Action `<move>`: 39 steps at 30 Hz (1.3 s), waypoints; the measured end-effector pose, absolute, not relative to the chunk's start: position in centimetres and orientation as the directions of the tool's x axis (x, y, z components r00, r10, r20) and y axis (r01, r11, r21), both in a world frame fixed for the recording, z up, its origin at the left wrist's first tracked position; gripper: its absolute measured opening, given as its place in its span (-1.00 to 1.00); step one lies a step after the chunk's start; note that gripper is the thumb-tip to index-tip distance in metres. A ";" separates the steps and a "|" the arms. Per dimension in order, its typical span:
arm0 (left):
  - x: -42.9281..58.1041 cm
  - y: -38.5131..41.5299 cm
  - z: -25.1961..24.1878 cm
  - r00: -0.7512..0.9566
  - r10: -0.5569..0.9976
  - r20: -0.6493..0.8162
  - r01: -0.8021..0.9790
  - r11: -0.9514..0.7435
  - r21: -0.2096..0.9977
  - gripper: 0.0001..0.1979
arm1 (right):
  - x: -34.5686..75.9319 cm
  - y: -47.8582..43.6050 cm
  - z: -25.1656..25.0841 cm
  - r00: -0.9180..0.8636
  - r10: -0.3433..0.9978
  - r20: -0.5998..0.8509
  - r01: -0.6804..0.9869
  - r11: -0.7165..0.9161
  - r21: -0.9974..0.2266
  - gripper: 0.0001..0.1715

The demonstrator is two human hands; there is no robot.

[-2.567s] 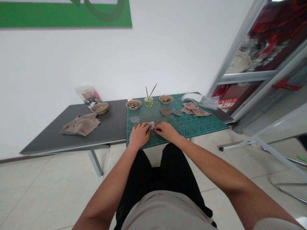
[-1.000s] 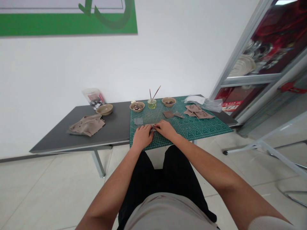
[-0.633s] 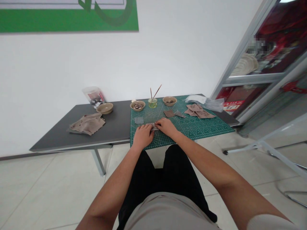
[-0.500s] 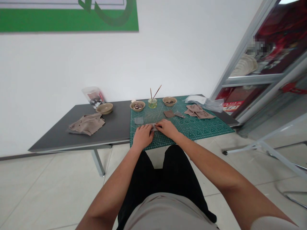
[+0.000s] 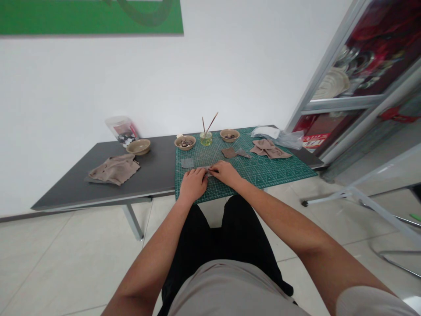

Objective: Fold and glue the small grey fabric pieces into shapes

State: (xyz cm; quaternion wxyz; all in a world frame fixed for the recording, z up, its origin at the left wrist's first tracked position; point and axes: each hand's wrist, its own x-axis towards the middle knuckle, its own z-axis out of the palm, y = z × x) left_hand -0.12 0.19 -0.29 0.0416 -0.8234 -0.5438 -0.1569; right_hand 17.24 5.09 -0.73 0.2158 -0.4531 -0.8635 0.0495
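On the green cutting mat (image 5: 263, 169), a small pale, see-through piece (image 5: 208, 171) that looks like plastic film lies between my hands, mostly covered by fingers. My left hand (image 5: 194, 183) holds its left side, fingers closed and pressed down on it. My right hand (image 5: 226, 173) pinches the right side with thumb and fingertips. Just beyond my left hand lies a clear flat plastic square (image 5: 187, 163). Farther off, past my right hand, a brown square of cloth (image 5: 229, 152) rests beside a small clear packet (image 5: 243, 153) with something dark inside.
Along the back stand a bowl of dark and light pieces (image 5: 185, 142), a glass jar (image 5: 206, 139) with two thin sticks, and another bowl (image 5: 229, 135). Crumpled brown cloth (image 5: 270, 149) and plastic bags (image 5: 286, 137) lie right. Brown cloth (image 5: 113, 170), a bowl (image 5: 138, 147) and a tub (image 5: 122, 130) are left.
The whole view has shifted slightly, with the table a little higher and farther left. Both hands stay on the same small piece, close together, with little visible movement.
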 end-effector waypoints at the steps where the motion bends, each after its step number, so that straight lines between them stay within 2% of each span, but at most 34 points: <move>1: -0.1 0.2 -0.3 0.358 0.883 0.304 0.910 -0.403 0.100 -0.77 | 17.5 5.0 -0.7 -0.507 0.800 0.320 0.756 0.591 -0.280 -0.78; 10: -0.1 0.2 -0.2 0.345 0.897 0.276 0.916 -0.386 0.108 -0.71 | 16.3 5.8 -0.5 -0.493 0.809 0.321 0.767 0.578 -0.279 -0.77; 16: 0.0 0.2 -0.2 0.334 0.897 0.289 0.916 -0.381 0.125 -0.77 | 17.1 4.6 -0.8 -0.531 0.781 0.329 0.732 0.619 -0.285 -0.76; 23: 0.0 0.1 -0.1 0.334 0.901 0.275 0.917 -0.379 0.128 -0.81 | 17.6 5.7 -0.2 -0.470 0.830 0.301 0.789 0.548 -0.277 -0.76; 30: -0.2 0.4 -0.4 0.254 0.927 0.275 0.912 -0.324 0.251 -0.72 | 17.3 4.2 -0.5 -0.542 0.784 0.303 0.726 0.619 -0.300 -0.76; 34: -0.2 0.3 -0.3 0.273 0.923 0.271 0.912 -0.338 0.232 -0.73 | 18.4 4.7 -0.2 -0.554 0.782 0.285 0.731 0.621 -0.283 -0.75; 39: -0.1 0.2 -0.1 0.274 0.925 0.264 0.917 -0.334 0.218 -0.74 | 17.4 6.0 -0.2 -0.483 0.824 0.295 0.786 0.557 -0.270 -0.76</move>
